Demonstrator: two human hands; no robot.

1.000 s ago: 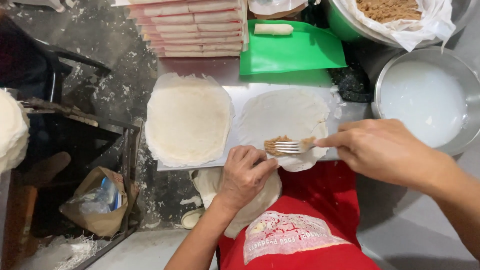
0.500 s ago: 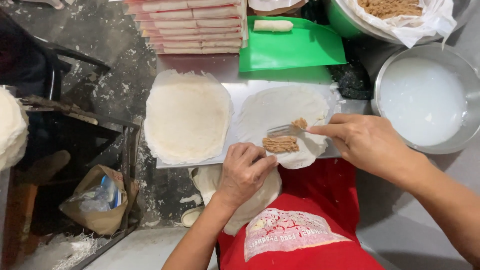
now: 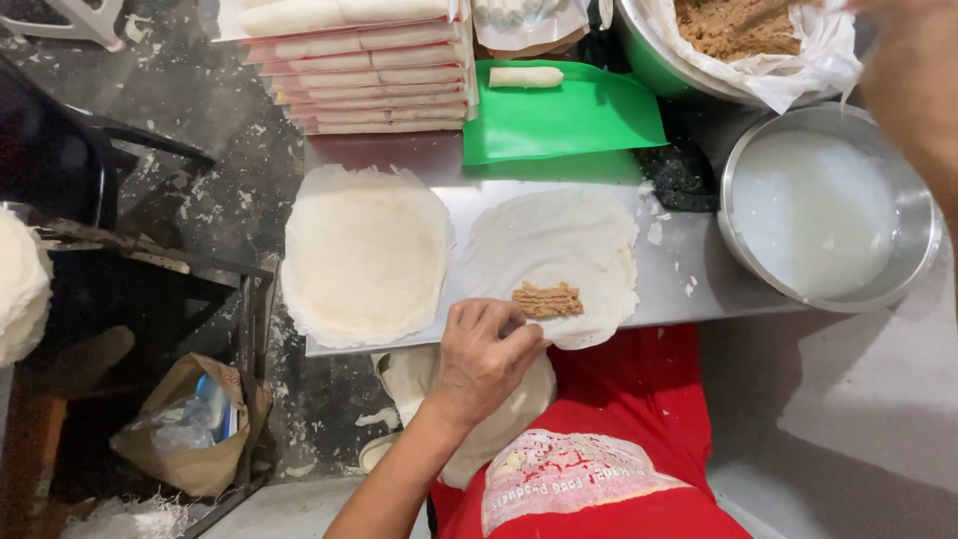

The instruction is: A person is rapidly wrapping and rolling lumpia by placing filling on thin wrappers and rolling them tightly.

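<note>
I read this as the filling stage; a single round wrapper (image 3: pixel 559 240) lies flat on the table (image 3: pixel 699 289), and a short strip of brown filling (image 3: pixel 547 299) sits on it towards its 6 o'clock edge, the thing I am working on; my left hand (image 3: pixel 486 349) comes in from 7 o'clock, fingers half curled and narrow, the tips pressing the wrapper's near edge just beside the strip's left end; it encloses nothing that I can see. My right hand (image 3: pixel 913 60) is up at 1 o'clock, near the plastic-lined bowl (image 3: pixel 798 75) of the same brown mix; it is blurred and cut by the frame, so I cannot tell whether it is wide, narrow or holding anything.

At 9 o'clock of the wrapper, just beside it, rests a stack of wrappers (image 3: pixel 364 255); at 3 o'clock stands a metal bowl (image 3: pixel 828 305) of white liquid; at 12 o'clock a green tray (image 3: pixel 589 125) carries one finished roll (image 3: pixel 526 76), with flat packs (image 3: pixel 369 70) piled at 11 o'clock.

My judgement: the sheet looks thin and ragged at the rim, so any lifting of that near edge over the strip calls for a light, even touch from both hands and a strip kept compact; a tug at one corner could tear it.
</note>
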